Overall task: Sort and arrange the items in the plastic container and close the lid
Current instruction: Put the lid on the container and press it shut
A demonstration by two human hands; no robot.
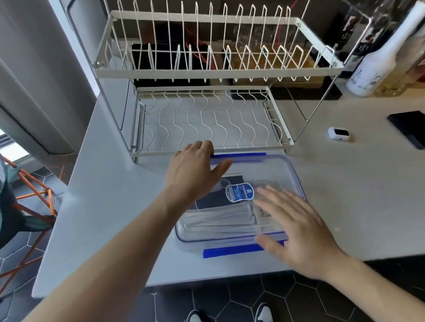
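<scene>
A clear plastic container [293, 176] with a transparent lid lying on top stands on the white counter in front of me. Blue clip flaps show at its far edge [239, 155] and near edge [228, 251]. Through the lid I see flat white and dark items and a blue-and-white sticker [239, 192]. My left hand [194, 172] rests palm down on the lid's far left corner, fingers over the far rim. My right hand [295, 226] lies flat with fingers spread on the lid's near right part. Neither hand holds anything.
A white two-tier wire dish rack [208, 82] stands just behind the container. To the right lie a small white device [338, 134] and a black flat object [419, 128]. Bottles [384, 59] stand at the back right. The counter's front edge is near my body; a folding chair [6, 208] is at left.
</scene>
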